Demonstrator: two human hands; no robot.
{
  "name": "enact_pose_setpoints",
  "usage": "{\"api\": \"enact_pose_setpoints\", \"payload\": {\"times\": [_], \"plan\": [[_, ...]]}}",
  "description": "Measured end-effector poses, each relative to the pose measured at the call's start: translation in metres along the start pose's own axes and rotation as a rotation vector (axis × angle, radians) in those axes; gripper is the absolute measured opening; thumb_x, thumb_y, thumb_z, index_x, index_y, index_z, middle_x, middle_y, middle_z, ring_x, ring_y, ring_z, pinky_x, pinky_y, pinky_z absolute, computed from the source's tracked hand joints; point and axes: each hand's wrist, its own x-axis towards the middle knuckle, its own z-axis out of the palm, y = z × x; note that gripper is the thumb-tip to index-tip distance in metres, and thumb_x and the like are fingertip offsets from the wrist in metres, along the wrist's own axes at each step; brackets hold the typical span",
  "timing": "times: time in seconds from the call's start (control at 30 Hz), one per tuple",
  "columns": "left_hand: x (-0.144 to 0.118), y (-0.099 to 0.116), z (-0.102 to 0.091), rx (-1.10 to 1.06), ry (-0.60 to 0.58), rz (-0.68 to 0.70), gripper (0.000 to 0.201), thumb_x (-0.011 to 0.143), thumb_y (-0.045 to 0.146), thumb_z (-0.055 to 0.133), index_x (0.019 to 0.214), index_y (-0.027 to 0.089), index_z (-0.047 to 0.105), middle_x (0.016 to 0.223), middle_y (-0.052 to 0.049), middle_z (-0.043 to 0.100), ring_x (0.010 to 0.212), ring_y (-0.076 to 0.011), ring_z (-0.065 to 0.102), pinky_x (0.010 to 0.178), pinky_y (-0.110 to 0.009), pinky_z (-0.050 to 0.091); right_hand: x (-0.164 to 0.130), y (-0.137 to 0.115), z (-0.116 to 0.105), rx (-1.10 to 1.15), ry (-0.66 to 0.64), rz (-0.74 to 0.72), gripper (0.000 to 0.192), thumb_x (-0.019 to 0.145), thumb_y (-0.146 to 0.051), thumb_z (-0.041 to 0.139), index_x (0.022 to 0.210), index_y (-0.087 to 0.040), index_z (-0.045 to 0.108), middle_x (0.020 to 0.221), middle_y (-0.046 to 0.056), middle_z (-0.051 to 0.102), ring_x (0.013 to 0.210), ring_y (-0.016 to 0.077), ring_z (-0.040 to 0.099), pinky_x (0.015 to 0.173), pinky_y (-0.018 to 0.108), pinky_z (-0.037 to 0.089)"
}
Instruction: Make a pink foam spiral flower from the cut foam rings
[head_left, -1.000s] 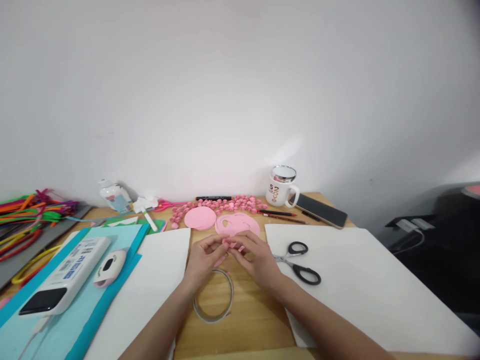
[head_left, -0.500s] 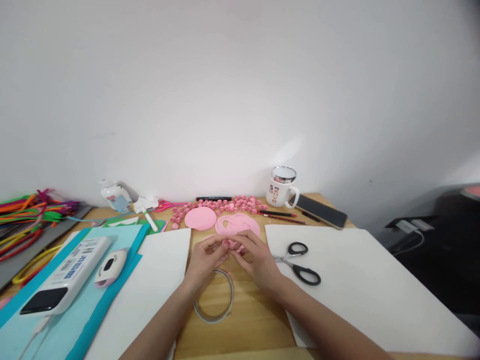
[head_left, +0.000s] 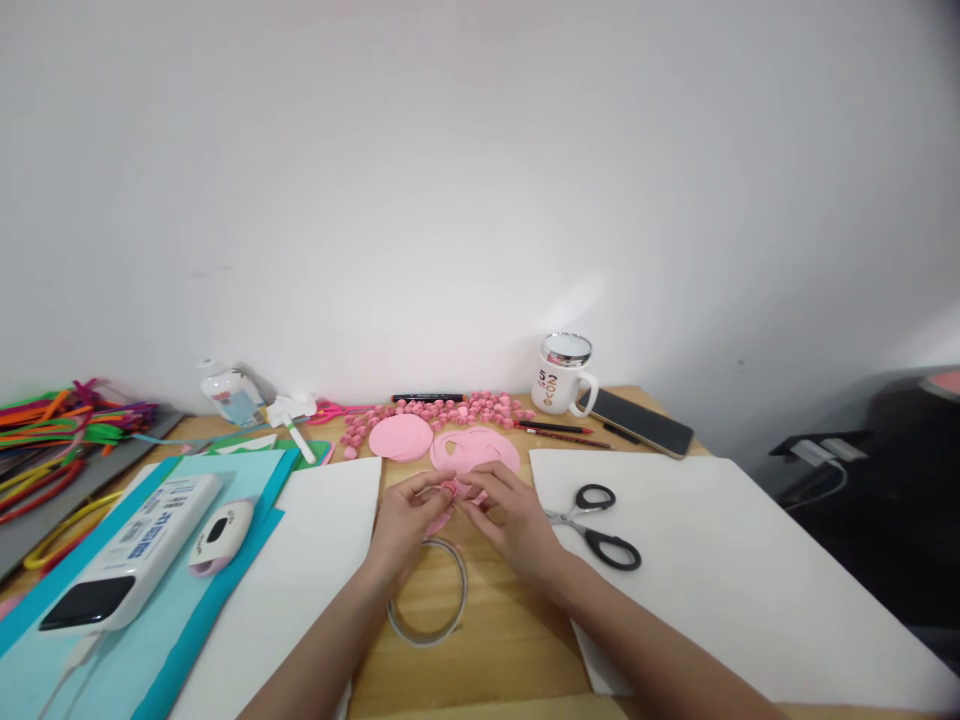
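Pink paper, a small rolled piece (head_left: 451,489), sits pinched between the fingertips of both hands just above the wooden desk (head_left: 495,620), near the middle of the view. Left hand (head_left: 405,522) comes in from seven o'clock with fingers curled tight on the piece; right hand (head_left: 508,515) comes in from five o'clock, its thumb and forefinger closed on the same piece, so the two hands touch at the tips. Directly at six o'clock from the hands lies a ring of tape (head_left: 427,592), partly under the left wrist. At twelve o'clock from them lie a cut pink sheet (head_left: 475,449) and a pink paper disc (head_left: 400,437), with a row of small pink rolls (head_left: 450,408) and a black marker (head_left: 427,397) beyond. At three o'clock black-handled scissors (head_left: 600,525) rest on the edge of a white sheet (head_left: 720,560). Toward one o'clock stand a white mug (head_left: 562,375) and a dark phone (head_left: 641,420). At nine o'clock a white power bank (head_left: 131,550) lies on blue paper (head_left: 150,640).
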Motion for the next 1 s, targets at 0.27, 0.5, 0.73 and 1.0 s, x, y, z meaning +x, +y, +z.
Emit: {"api": "enact_pose_setpoints", "payload": {"times": [0.27,0.5,0.73,1.0], "plan": [[-0.004,0.006,0.005,-0.044,-0.078,-0.025,0.032,0.069,0.041,0.062,0.080,0.011,0.066,0.080,-0.011,0.070,0.076,-0.0176,0.065,0.066,-0.024,0.047,0.000,0.003,-0.003,-0.036,0.006,0.018,0.027,0.078,-0.015,0.051,0.103,-0.023,0.056,0.092,0.006,0.054,0.071,0.0123,0.057,0.061,0.024,0.053],[-0.005,0.006,0.007,-0.163,-0.135,-0.045,0.037,0.070,0.043,0.061,0.086,0.009,0.064,0.076,-0.012,0.070,0.071,-0.0203,0.066,0.062,-0.029,0.051,0.002,0.001,-0.005,-0.041,0.004,0.022,0.017,0.075,-0.012,0.053,0.089,-0.020,0.058,0.088,0.005,0.058,0.073,0.0133,0.057,0.060,0.024,0.053],[-0.006,0.007,0.009,-0.171,-0.201,-0.014,0.041,0.069,0.047,0.061,0.082,0.009,0.064,0.081,-0.015,0.069,0.080,-0.0229,0.065,0.070,-0.032,0.051,0.003,0.002,-0.004,-0.024,0.007,-0.005,0.012,0.078,-0.016,0.051,0.085,-0.021,0.060,0.083,0.005,0.060,0.072,0.0138,0.059,0.059,0.024,0.052],[0.002,-0.002,0.004,-0.031,-0.098,0.016,0.042,0.070,0.049,0.058,0.088,0.010,0.061,0.077,-0.011,0.069,0.070,-0.0205,0.066,0.063,-0.030,0.051,0.003,0.012,-0.004,0.032,0.093,0.105,0.009,0.078,-0.025,0.053,0.082,-0.019,0.058,0.079,0.004,0.060,0.066,0.0124,0.059,0.056,0.023,0.052]]}}
